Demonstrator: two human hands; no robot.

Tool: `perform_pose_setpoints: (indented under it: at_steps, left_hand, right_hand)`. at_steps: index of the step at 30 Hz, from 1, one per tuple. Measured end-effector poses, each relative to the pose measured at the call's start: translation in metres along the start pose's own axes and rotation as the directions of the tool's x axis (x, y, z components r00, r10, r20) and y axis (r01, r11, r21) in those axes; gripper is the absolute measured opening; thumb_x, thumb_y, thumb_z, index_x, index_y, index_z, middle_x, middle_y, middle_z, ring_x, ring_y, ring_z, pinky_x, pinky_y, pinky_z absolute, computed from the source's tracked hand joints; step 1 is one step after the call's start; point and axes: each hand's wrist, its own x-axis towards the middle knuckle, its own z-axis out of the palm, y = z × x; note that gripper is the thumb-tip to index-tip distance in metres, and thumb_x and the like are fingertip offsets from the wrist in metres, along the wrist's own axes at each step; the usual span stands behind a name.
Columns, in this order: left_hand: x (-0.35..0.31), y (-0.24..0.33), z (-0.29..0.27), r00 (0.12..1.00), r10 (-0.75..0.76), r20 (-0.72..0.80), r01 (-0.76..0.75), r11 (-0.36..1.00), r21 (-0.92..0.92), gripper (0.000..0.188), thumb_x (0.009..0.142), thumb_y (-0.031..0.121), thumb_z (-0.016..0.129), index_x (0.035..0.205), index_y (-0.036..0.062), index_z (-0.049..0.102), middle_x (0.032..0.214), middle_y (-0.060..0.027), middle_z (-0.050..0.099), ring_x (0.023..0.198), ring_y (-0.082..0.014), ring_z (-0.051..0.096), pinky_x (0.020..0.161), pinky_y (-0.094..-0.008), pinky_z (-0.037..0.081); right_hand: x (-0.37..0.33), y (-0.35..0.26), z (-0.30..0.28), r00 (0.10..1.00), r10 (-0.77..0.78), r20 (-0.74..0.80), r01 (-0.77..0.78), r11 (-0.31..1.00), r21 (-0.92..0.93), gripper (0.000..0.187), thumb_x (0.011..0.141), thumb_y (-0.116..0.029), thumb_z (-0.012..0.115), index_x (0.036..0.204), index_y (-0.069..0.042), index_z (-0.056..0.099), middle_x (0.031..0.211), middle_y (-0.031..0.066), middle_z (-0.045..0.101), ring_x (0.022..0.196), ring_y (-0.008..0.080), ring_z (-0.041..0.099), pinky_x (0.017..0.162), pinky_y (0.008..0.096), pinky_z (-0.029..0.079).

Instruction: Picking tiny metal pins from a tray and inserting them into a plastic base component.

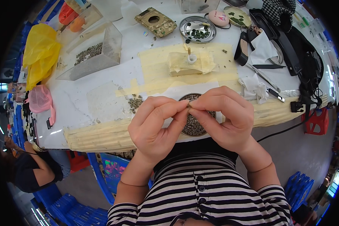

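My left hand (154,122) and my right hand (228,116) meet fingertip to fingertip above the near edge of the table. Thumb and forefinger of each are pinched together on a tiny brownish piece, too small to name. Just beneath them sits a round dish (194,128) filled with small grey-brown metallic-looking parts, partly covered by my fingers. Left of my left hand lies a loose heap of similar small parts (135,102). Beyond my hands, a small white cup (192,58) with a stick behind it stands on a tape-covered block (180,64).
A clear bin (111,47) of small parts and a yellow bag (41,52) stand left. Farther back are a camouflage-patterned box (165,30) and a metal dish of dark green pieces (211,34). Tweezers (269,81), crumpled tissue (254,88) and a black strap (242,51) lie right. Another person (35,165) sits far left.
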Motion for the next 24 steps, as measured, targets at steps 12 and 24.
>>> perform_pose_setpoints:
  at_steps: [12, 24]
  left_hand:
    - [-0.0020, 0.0007, 0.0040, 0.996, -0.083, 0.015, 0.083, 0.996, 0.041, 0.023, 0.071, -0.007, 0.077, 0.092, -0.0005, 0.071, 0.080, -0.0086, 0.065, 0.067, -0.0185, 0.064, 0.057, -0.0264, 0.051]
    - [-0.0034, -0.0019, 0.0083, 0.999, 0.044, 0.008, -0.045, 0.994, 0.098, 0.025, 0.068, -0.006, 0.078, 0.092, -0.0006, 0.071, 0.078, -0.0075, 0.063, 0.064, -0.0199, 0.059, 0.054, -0.0283, 0.046]
  right_hand:
    - [-0.0004, -0.0008, 0.0016, 0.999, -0.040, 0.013, 0.041, 0.994, -0.098, 0.017, 0.075, 0.001, 0.077, 0.090, -0.001, 0.069, 0.082, 0.0094, 0.066, 0.068, 0.0197, 0.066, 0.059, 0.0279, 0.053]
    - [-0.0027, 0.0010, 0.0000, 0.994, 0.102, 0.040, -0.097, 0.990, -0.101, 0.012, 0.079, -0.002, 0.075, 0.088, 0.000, 0.067, 0.077, 0.0083, 0.066, 0.063, 0.0174, 0.066, 0.056, 0.0258, 0.053]
